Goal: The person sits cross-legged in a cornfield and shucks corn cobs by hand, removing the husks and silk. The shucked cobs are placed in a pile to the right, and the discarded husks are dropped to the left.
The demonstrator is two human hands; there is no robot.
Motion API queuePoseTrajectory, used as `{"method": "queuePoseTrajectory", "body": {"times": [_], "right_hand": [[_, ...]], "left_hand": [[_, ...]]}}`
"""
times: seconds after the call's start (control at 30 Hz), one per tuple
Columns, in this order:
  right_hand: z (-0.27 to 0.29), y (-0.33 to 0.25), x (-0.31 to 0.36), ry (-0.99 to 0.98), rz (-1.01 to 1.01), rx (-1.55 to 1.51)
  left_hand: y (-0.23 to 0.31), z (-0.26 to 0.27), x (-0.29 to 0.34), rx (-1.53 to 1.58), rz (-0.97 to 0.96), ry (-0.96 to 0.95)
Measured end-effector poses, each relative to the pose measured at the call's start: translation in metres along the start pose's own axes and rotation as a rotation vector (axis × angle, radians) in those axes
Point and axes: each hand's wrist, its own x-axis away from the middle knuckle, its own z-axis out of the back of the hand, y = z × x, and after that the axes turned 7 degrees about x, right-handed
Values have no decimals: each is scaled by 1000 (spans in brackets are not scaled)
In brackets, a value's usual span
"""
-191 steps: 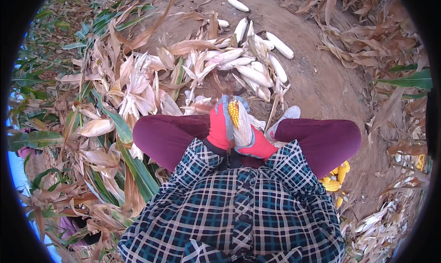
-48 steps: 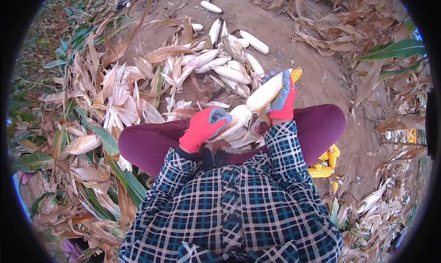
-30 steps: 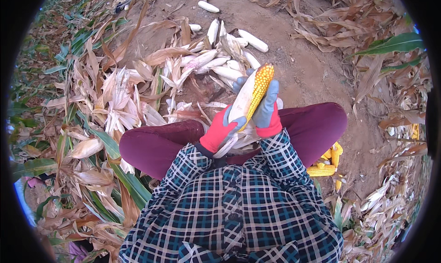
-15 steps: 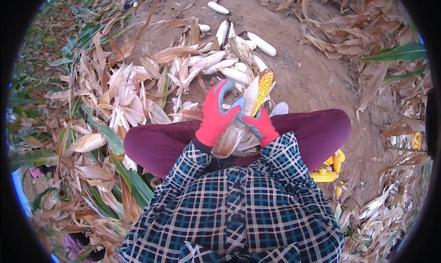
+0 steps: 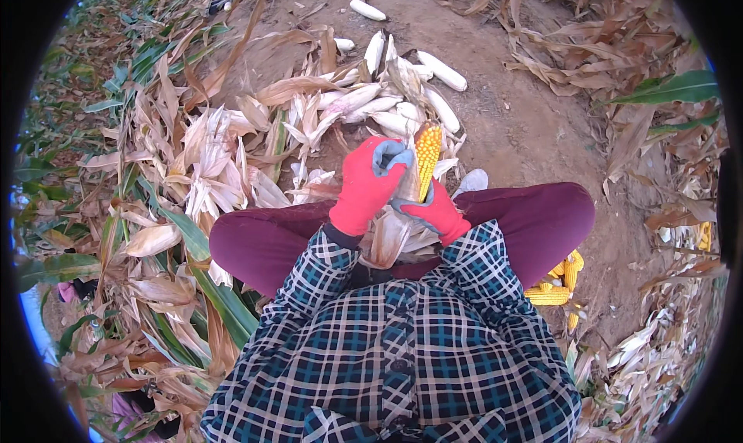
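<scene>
A yellow ear of corn (image 5: 428, 156) points up and away in front of my lap, its kernels bare on the side I see. My right hand (image 5: 438, 212), in a red and grey work glove, grips the ear at its lower end. Matching gloved, my left hand (image 5: 370, 181) is closed at the ear's left side, fingers and thumb pinched on the husk beside the kernels. Pale dry husk (image 5: 386, 238) hangs below both hands over my lap. The base of the ear is hidden by the gloves.
My crossed legs (image 5: 534, 222) frame the work. Unhusked pale ears (image 5: 371, 108) lie heaped ahead, with dry husks (image 5: 209, 168) to the left. Bare yellow cobs (image 5: 548, 294) lie by my right knee. Brown soil (image 5: 526, 125) and dry stalks (image 5: 611, 25) stretch beyond.
My left hand has gone from spread fingers to a closed pinch by the ear's tip. The ear has shifted slightly left and stands more upright, with more kernels showing.
</scene>
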Motion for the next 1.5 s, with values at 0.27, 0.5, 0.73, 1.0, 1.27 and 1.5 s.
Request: {"method": "queuePoseTrajectory", "body": {"times": [0.27, 0.5, 0.73, 1.0, 1.27, 1.5], "right_hand": [[-8, -5, 1, -39, 69, 198], [-8, 4, 1, -26, 187, 248], [-9, 8, 3, -67, 80, 217], [1, 26, 1, -183, 4, 52], [-10, -5, 7, -231, -91, -126], [-3, 10, 5, -264, -98, -108]], "left_hand": [[4, -21, -6, 399, 0, -22], [7, -33, 4, 423, -38, 85], [-11, -21, 8, 256, -139, 177], [-30, -20, 20, 426, 30, 308], [-21, -19, 21, 578, 0, 308], [-5, -19, 9, 428, -70, 248]]}}
